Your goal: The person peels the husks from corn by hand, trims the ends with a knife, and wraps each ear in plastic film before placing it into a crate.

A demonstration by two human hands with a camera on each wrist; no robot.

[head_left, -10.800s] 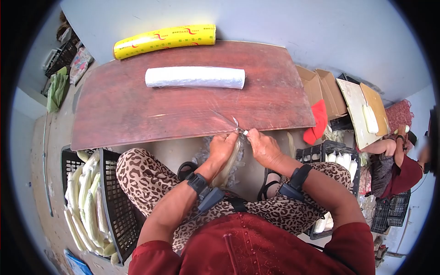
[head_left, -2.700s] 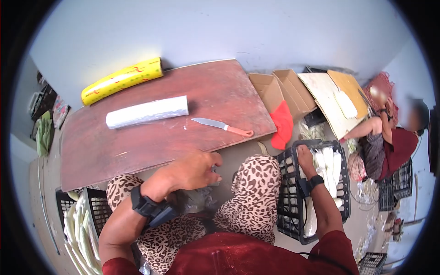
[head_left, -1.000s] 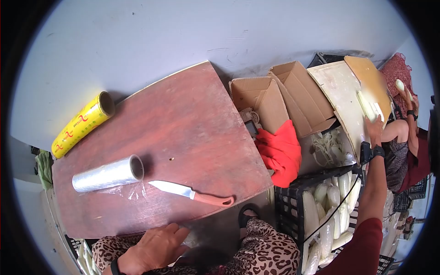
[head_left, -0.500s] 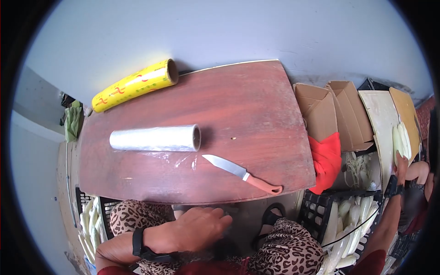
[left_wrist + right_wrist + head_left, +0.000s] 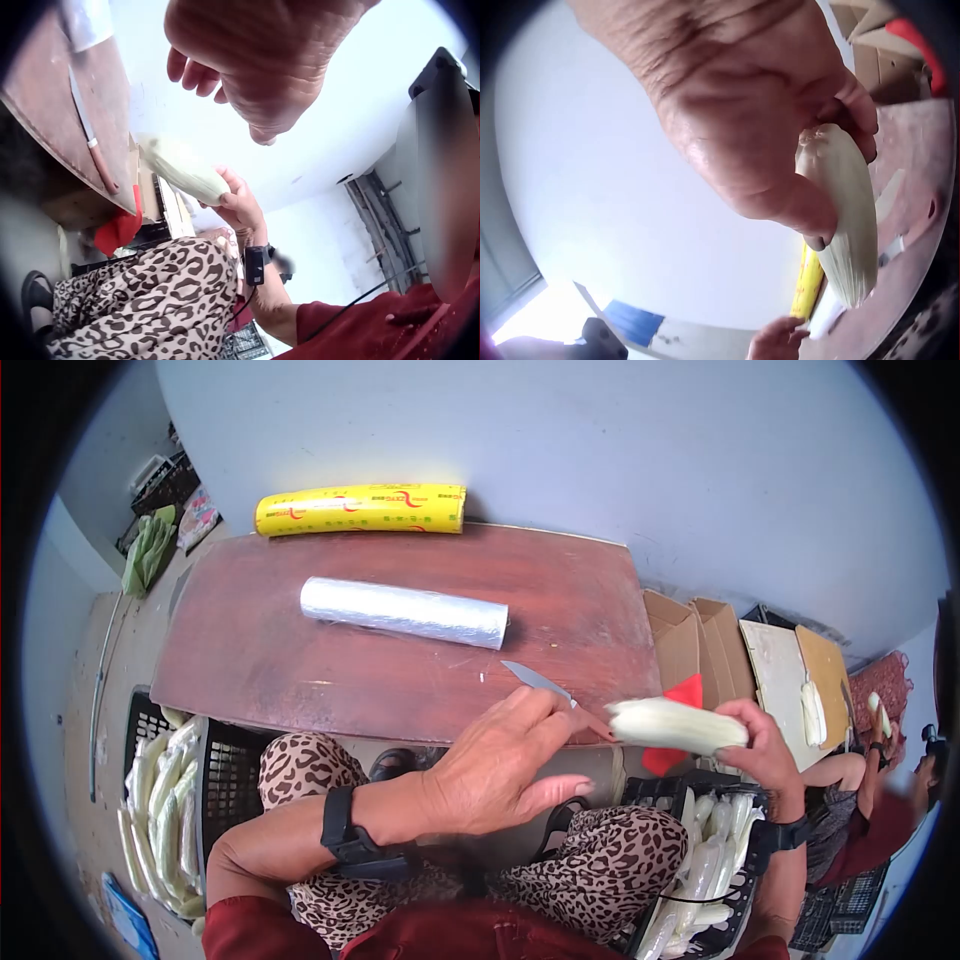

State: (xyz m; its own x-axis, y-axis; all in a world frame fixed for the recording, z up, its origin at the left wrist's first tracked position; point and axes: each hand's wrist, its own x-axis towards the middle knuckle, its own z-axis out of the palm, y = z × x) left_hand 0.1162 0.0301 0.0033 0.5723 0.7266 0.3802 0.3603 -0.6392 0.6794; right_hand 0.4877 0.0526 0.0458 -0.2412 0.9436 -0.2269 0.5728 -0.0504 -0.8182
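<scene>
In the head view my right hand (image 5: 765, 752) grips a pale husked ear of corn (image 5: 680, 726) by one end, and the ear points left over the table's near right corner. The right wrist view shows thumb and fingers round the stalk end of the ear (image 5: 844, 210). My left hand (image 5: 500, 765) hovers at the table's front edge, fingers loosely extended and holding nothing. Just beyond it lies a knife (image 5: 535, 678), blade toward the wall, its orange handle (image 5: 103, 166) plain in the left wrist view. A clear roll of plastic wrap (image 5: 405, 612) rests mid-table.
On the reddish table (image 5: 240, 650), a yellow roll (image 5: 360, 510) lies by the wall. Black crates of corn stand left (image 5: 235, 780) and right (image 5: 640, 792) of my legs. Cardboard boxes (image 5: 700, 645) and a red cloth (image 5: 685, 690) sit right; another person (image 5: 880, 810) is beyond.
My right hand has come back from the pale board at the right with an ear of corn. My left hand has risen toward the table edge. Earlier, both hands worked over the table's front edge.
</scene>
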